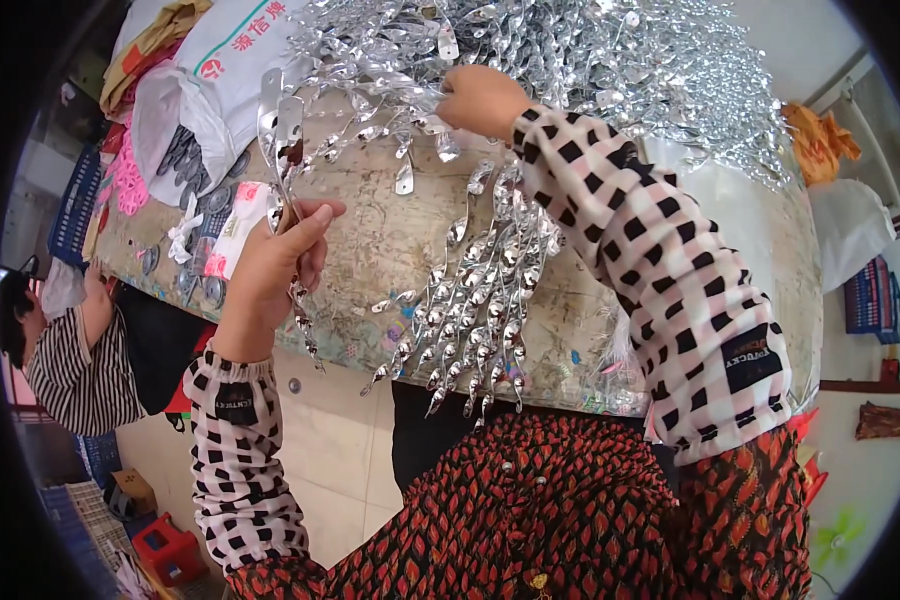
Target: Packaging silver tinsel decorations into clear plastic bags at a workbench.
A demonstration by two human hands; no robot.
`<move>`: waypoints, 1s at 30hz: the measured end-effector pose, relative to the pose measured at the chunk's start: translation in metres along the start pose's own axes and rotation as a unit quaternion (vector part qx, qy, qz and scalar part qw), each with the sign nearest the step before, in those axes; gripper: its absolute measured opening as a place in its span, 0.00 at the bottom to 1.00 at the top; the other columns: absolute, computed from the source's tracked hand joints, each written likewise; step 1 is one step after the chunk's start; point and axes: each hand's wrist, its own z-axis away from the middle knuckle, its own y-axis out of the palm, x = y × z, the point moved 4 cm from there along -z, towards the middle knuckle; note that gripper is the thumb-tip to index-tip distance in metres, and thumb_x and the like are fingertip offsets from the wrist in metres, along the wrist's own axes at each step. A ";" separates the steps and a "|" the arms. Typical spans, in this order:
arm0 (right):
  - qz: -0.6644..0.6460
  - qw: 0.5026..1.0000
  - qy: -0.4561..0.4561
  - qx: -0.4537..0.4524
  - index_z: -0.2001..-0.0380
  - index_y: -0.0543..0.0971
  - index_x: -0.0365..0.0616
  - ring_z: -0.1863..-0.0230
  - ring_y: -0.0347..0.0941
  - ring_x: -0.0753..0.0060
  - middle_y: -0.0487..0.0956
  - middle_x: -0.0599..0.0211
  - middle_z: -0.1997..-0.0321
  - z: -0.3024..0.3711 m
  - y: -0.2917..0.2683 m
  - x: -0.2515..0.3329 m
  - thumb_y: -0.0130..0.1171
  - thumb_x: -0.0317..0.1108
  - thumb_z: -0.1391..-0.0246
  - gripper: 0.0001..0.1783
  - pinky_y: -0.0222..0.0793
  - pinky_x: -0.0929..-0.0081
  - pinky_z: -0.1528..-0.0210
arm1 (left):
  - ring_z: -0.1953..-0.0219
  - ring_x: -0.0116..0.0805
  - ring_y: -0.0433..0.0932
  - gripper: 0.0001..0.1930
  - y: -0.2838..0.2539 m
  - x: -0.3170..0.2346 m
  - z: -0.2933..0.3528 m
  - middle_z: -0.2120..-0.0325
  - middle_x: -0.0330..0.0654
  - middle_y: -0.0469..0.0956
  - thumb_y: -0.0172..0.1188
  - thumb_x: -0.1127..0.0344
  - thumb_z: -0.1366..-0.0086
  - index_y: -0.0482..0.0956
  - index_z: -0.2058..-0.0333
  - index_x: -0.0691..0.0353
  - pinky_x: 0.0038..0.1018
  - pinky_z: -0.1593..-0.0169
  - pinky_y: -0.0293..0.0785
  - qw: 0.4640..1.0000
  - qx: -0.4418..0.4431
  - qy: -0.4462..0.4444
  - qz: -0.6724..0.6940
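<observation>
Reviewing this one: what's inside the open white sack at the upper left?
Dark grey, flat pieces show at the mouth of the white sack. Whatever lies deeper is covered by the sack's wall and cannot be seen.

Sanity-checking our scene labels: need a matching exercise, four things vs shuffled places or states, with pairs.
1. Left hand
2. Right hand
3. Red stool
4. Pink pile

A. At the big silver heap
B. Near the picture's lower left corner
C. Holding twisted strips
D. Left of the white sack

Pairs: 1-C, 2-A, 3-B, 4-D
</observation>
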 end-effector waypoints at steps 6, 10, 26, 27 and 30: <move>-0.160 0.986 -0.024 0.042 0.78 0.82 0.37 0.78 0.77 0.70 0.81 0.61 0.77 0.015 -0.040 -0.011 0.53 0.33 0.54 0.12 0.73 0.72 0.71 | 0.83 0.20 0.67 0.16 -0.003 -0.011 0.000 0.84 0.33 0.70 0.58 0.56 0.37 0.77 0.58 0.64 0.17 0.77 0.61 0.999 -0.011 0.019 -0.029; -0.297 0.953 0.007 0.057 0.76 0.78 0.37 0.82 0.70 0.77 0.79 0.67 0.78 0.048 -0.073 -0.020 0.56 0.33 0.52 0.09 0.68 0.78 0.80 | 0.82 0.20 0.67 0.17 0.001 -0.019 -0.001 0.84 0.34 0.71 0.57 0.56 0.37 0.77 0.58 0.64 0.17 0.76 0.62 0.997 -0.015 0.040 -0.065; -0.683 0.696 0.149 0.162 0.73 0.72 0.47 0.86 0.56 0.89 0.70 0.77 0.81 0.199 -0.082 -0.010 0.56 0.30 0.44 0.05 0.51 0.88 0.84 | 0.65 0.20 0.71 0.12 0.042 -0.111 0.084 0.66 0.36 0.79 0.57 0.67 0.36 0.77 0.57 0.68 0.19 0.63 0.67 0.877 -0.157 0.365 -0.269; -0.688 0.680 0.174 0.184 0.72 0.73 0.46 0.87 0.55 0.88 0.71 0.77 0.82 0.202 -0.075 -0.006 0.57 0.31 0.45 0.04 0.51 0.87 0.85 | 0.65 0.20 0.71 0.12 0.050 -0.111 0.081 0.66 0.36 0.79 0.57 0.67 0.36 0.77 0.57 0.68 0.19 0.63 0.67 0.878 -0.153 0.365 -0.268; -0.700 0.670 0.169 0.181 0.70 0.74 0.45 0.87 0.58 0.87 0.71 0.76 0.82 0.204 -0.072 0.010 0.57 0.30 0.46 0.03 0.51 0.88 0.85 | 0.68 0.25 0.74 0.11 0.067 -0.110 0.076 0.67 0.43 0.79 0.57 0.70 0.37 0.76 0.57 0.67 0.23 0.64 0.68 0.895 -0.082 0.338 -0.281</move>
